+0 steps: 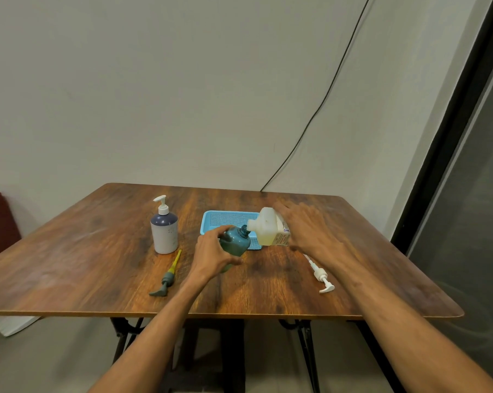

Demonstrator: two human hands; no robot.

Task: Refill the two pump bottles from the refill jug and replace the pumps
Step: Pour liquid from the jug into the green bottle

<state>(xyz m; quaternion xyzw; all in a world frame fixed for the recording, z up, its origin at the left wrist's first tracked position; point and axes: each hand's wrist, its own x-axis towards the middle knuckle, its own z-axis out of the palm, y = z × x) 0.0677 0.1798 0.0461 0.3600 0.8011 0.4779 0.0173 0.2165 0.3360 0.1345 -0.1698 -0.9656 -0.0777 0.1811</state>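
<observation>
Teal bottle (235,241) in left hand (211,253), jug (268,226) in right hand (307,228); 2 loose pumps (167,275) (321,275).

Right hand (304,228) tips refill jug (269,226) into left hand's (211,251) teal bottle (235,241).

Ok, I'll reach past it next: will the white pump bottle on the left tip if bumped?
Probably steady: the white pump bottle stands upright on the table, squat with a broad base. A knock high on its pump head looks likelier to tip it. Toppled, its round body would probably roll.
</observation>
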